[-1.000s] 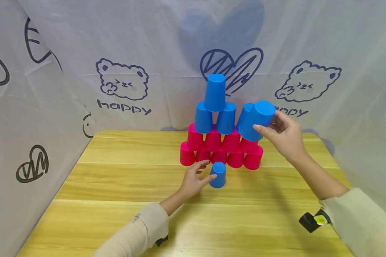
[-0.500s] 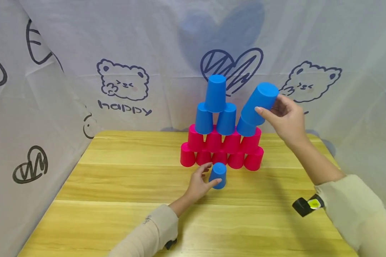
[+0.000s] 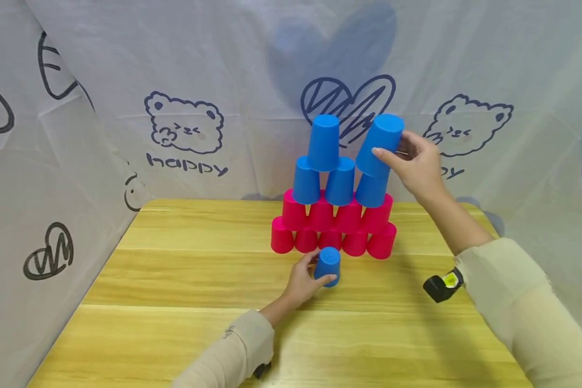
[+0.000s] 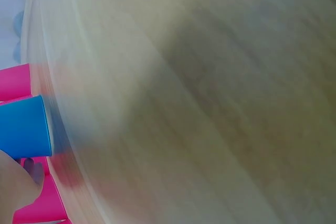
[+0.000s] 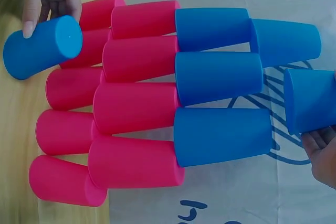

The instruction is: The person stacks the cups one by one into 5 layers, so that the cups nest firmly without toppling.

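My right hand [image 3: 419, 164] grips a slightly tilted blue cup [image 3: 387, 129], mouth down, close over the rightmost blue cup [image 3: 371, 188] of the third row. In the right wrist view a gap shows between this held cup [image 5: 312, 100] and the cups of that row. One blue cup [image 3: 324, 143] stands on the other two at the top left. Below them are two rows of red-pink cups [image 3: 321, 215]. In front of the stack my left hand [image 3: 303, 283] holds another upside-down blue cup [image 3: 328, 267] between thumb and fingers, low at the table.
The wooden table [image 3: 174, 280] runs back to a pale cloth backdrop [image 3: 252, 64] with printed bears and hearts, close behind the stack. A black wrist camera [image 3: 441, 285] hangs under the right sleeve.
My right hand has lifted its blue cup up and then left, from beside the third row to above its rightmost cup. My left hand has moved slightly right, closing around its cup.
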A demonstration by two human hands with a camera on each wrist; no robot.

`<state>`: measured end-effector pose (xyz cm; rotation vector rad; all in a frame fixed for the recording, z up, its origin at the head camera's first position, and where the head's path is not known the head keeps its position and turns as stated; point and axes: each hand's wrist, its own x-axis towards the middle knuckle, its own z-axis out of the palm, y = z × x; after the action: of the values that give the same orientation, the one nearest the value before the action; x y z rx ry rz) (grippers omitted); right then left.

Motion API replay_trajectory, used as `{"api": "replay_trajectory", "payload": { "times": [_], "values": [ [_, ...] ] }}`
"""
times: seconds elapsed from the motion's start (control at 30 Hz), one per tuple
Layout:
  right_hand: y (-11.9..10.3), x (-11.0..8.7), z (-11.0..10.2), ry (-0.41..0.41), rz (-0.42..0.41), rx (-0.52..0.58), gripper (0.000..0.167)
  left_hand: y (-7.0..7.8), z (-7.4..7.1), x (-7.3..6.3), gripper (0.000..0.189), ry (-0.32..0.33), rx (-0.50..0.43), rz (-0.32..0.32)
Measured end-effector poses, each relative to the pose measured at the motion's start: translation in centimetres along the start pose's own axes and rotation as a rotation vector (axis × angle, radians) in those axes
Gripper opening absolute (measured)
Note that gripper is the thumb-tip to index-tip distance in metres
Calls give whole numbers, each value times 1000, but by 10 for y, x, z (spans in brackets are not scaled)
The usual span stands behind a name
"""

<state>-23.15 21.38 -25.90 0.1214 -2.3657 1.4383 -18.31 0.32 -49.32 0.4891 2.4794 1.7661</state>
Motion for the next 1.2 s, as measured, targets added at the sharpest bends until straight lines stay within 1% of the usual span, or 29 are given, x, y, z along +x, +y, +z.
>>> {"api": "replay_trajectory", "payload": {
  "times": [0.1,0.23,0.37,0.5,0.7,0.77,0.93,1.2],
  "values": [
    [2,5,3,0,-4,3,56,1,1,1,65,1,5,-8],
    [3,9,5,25,-2,4,54,1,1,2,63,-2,12,-22],
    [3,13,7,21,19,6,57,2,1,3,62,0,15,-24],
    [5,16,11,14,49,7,60,3,1,3,61,6,21,-14],
    [9,19,16,-3,70,15,61,0,4,2,60,24,43,2],
    [11,19,16,-6,77,9,61,-2,5,2,60,18,55,2],
    [15,16,17,-9,93,3,63,-3,6,1,60,-4,53,-22],
    [14,18,22,-24,81,26,62,-6,5,3,58,36,19,-21]
  ]
}}
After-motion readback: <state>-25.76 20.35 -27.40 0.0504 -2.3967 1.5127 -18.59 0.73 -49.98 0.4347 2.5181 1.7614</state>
